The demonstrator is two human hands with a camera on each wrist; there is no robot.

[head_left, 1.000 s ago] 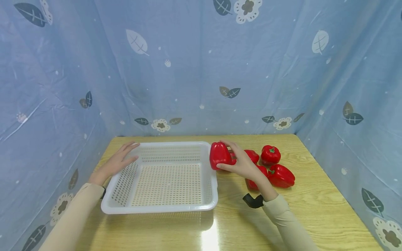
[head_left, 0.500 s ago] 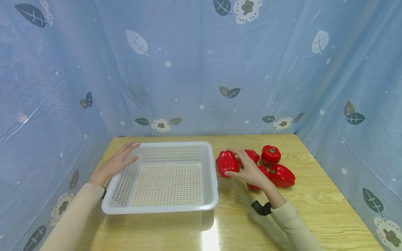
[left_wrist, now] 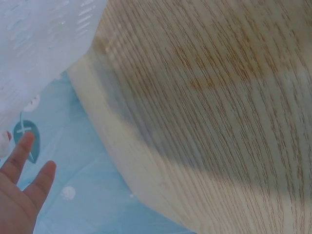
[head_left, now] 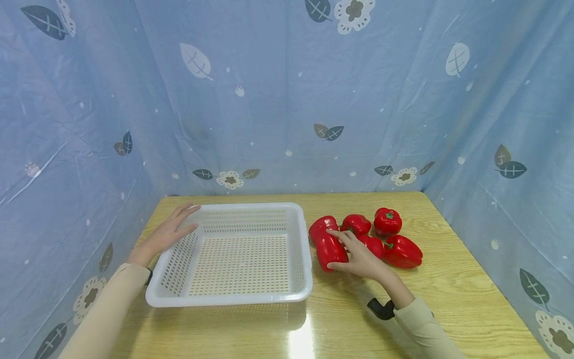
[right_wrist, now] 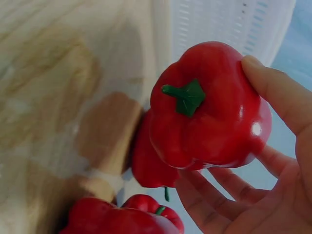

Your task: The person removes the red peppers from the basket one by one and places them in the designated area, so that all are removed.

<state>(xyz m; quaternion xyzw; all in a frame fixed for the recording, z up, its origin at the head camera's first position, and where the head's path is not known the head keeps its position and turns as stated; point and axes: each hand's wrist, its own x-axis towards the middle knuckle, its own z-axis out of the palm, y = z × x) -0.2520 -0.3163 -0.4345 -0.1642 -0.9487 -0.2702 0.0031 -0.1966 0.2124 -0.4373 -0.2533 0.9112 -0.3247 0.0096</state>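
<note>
My right hand (head_left: 362, 260) holds a shiny red bell pepper (head_left: 331, 252), thumb on one side and fingers on the other. The right wrist view shows this pepper's green stem (right_wrist: 189, 96) facing the camera. Just behind it is another red bell pepper (head_left: 321, 225), partly covered. More red bell peppers lie beside and behind the hand, one of them (head_left: 356, 224) at the back. My left hand (head_left: 166, 235) is at the back left rim of a white plastic basket (head_left: 228, 300), fingers extended; whether they touch it I cannot tell.
Farther right on the wooden table (head_left: 448, 279) lie a red bell pepper (head_left: 387, 221) and a longer one (head_left: 402, 252). A blue patterned curtain (head_left: 269, 99) stands behind and on both sides. The basket's slotted floor (head_left: 237, 264) shows no peppers.
My right hand has moved right and toward the front with the bell pepper, away from the basket's right rim. The pepper behind it shows more now. The left hand and the basket have stayed put.
</note>
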